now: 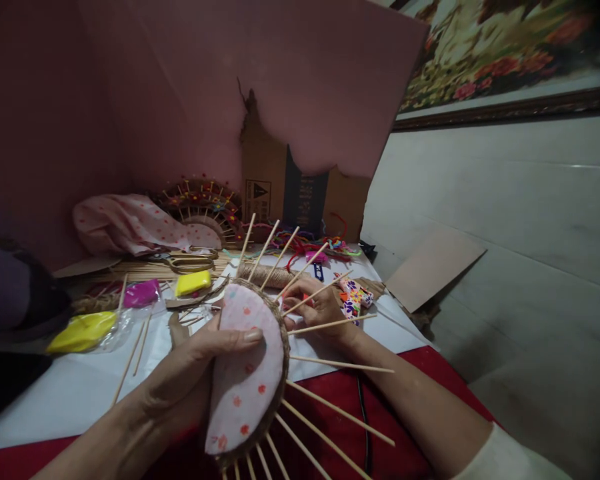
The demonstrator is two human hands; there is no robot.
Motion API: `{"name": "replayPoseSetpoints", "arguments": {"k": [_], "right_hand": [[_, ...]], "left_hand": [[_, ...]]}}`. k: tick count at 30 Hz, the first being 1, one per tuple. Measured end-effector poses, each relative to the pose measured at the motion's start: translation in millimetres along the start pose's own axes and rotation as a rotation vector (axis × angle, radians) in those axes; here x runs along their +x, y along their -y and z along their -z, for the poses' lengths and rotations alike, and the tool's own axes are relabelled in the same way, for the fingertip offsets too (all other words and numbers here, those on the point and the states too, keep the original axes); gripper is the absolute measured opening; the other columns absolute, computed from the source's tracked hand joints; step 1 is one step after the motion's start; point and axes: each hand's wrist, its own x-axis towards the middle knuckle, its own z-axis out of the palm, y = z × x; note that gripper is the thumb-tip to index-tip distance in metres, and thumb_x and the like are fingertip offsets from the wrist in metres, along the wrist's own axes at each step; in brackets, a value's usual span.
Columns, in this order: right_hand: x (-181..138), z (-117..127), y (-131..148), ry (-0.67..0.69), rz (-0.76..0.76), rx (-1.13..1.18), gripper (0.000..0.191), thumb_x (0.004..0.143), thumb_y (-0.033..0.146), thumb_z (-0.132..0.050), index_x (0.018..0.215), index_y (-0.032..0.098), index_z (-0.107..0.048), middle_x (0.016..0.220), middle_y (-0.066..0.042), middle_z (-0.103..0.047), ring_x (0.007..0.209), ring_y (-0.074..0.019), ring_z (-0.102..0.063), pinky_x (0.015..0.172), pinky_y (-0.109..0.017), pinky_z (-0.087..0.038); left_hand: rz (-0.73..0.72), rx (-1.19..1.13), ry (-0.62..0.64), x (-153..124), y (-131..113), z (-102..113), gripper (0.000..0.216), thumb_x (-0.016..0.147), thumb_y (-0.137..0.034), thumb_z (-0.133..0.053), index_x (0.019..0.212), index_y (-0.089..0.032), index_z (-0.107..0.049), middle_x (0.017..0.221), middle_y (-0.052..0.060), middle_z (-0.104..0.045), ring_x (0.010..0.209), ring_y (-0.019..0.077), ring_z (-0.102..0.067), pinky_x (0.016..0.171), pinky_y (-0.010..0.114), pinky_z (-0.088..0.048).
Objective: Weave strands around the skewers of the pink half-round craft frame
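Observation:
My left hand (190,357) grips a half-round piece (243,400) covered in pale pink cloth with red spots, its thumb lying across the front. Thin wooden sticks (337,367) fan out from the curved edge, which has a brown rough rim. My right hand (317,310) is behind the upper sticks, close to that rim. Its fingers are curled together, and whatever they pinch is hidden. A bit of orange-red shows by these fingers. Just beyond the sticks lies a roll of twine (275,276).
Yellow packets (193,283), a purple packet (141,293) and scissors (190,260) lie on the white sheet (80,393). Behind them stand spotted cloth (125,223) and a decorated half-round piece (205,230). Coloured strings (330,248) and flowered fabric (353,297) lie at right. Torn cardboard (265,160) rises behind.

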Motion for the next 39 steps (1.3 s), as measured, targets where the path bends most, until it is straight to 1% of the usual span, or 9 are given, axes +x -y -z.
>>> {"name": "replayPoseSetpoints", "arguments": {"k": [3,5,10,15,18,22,30,35,39], "right_hand": [[7,10,-11,-0.058,0.104,-0.144,0.008,0.076,0.024,-0.062,0.069,0.020,-0.064,0.074,-0.004,-0.062,0.078,-0.0195,-0.053,0.079,-0.036,-0.039],[14,14,-15,-0.144,0.068,-0.137,0.013,0.079,0.024,-0.057,0.068,0.020,-0.062,0.076,-0.004,-0.061,0.082,-0.0195,-0.052,0.081,-0.035,-0.038],[40,14,-17,-0.268,-0.326,0.117,0.026,0.079,0.031,-0.056,0.057,0.019,-0.054,0.068,-0.002,-0.056,0.075,-0.0158,-0.054,0.070,-0.027,-0.043],[83,4,-15,-0.154,-0.550,0.277,0.039,0.085,0.045,-0.047,0.060,0.016,-0.054,0.046,0.000,-0.053,0.039,-0.0108,-0.051,0.038,-0.021,-0.040],[117,1,-5,-0.114,-0.623,0.392,0.043,0.092,0.040,-0.037,0.063,0.013,-0.054,0.049,-0.005,-0.058,0.040,-0.0113,-0.056,0.039,-0.021,-0.046],[163,6,19,-0.137,-0.612,0.492,0.037,0.095,0.033,-0.033,0.069,0.013,-0.049,0.054,-0.005,-0.059,0.049,-0.0108,-0.061,0.050,-0.023,-0.052],[225,23,68,-0.162,-0.406,0.482,0.022,0.088,0.034,-0.050,0.081,0.014,-0.056,0.070,-0.001,-0.062,0.056,-0.0058,-0.058,0.055,-0.017,-0.049],[225,33,71,0.003,-0.237,0.227,0.025,0.094,0.034,-0.038,0.112,0.024,-0.052,0.107,0.002,-0.062,0.084,-0.0038,-0.058,0.073,-0.016,-0.046],[196,35,34,0.172,-0.385,0.004,0.034,0.088,0.027,-0.052,0.120,0.019,-0.047,0.110,-0.005,-0.059,0.091,-0.0145,-0.059,0.077,-0.032,-0.050]], "left_hand": [[-0.028,-0.036,0.000,-4,-7,3,0.019,0.060,-0.008,-0.070,0.079,-0.009,-0.069,0.072,0.011,-0.072,0.060,0.0211,-0.066,0.059,0.030,-0.055],[-0.064,-0.074,0.006,-7,-12,5,0.017,0.059,-0.007,-0.070,0.077,-0.009,-0.070,0.072,0.011,-0.073,0.061,0.0209,-0.067,0.060,0.030,-0.055],[-0.153,-0.145,0.025,-10,-25,6,0.013,0.066,-0.005,-0.064,0.076,-0.010,-0.070,0.072,0.010,-0.073,0.062,0.0214,-0.068,0.062,0.031,-0.057],[-0.230,-0.189,-0.025,-5,-35,10,0.014,0.067,0.001,-0.058,0.072,-0.008,-0.068,0.066,0.011,-0.072,0.057,0.0200,-0.067,0.057,0.029,-0.057],[-0.276,-0.233,-0.099,-1,-41,18,0.016,0.071,0.000,-0.053,0.074,-0.007,-0.067,0.064,0.011,-0.072,0.052,0.0192,-0.066,0.053,0.029,-0.056],[-0.346,-0.289,-0.146,2,-50,27,0.020,0.073,0.002,-0.049,0.075,-0.008,-0.066,0.062,0.010,-0.071,0.052,0.0190,-0.066,0.054,0.030,-0.057],[-0.356,-0.348,-0.132,1,-54,29,0.019,0.072,0.003,-0.049,0.075,-0.008,-0.065,0.063,0.010,-0.072,0.052,0.0189,-0.067,0.054,0.030,-0.057],[-0.349,-0.368,-0.102,1,-54,30,0.021,0.073,0.002,-0.048,0.077,-0.008,-0.066,0.065,0.010,-0.072,0.055,0.0193,-0.067,0.055,0.031,-0.057],[-0.347,-0.362,-0.086,-3,-55,30,0.022,0.072,0.002,-0.048,0.074,-0.008,-0.067,0.062,0.010,-0.072,0.052,0.0192,-0.067,0.052,0.030,-0.057]]}}
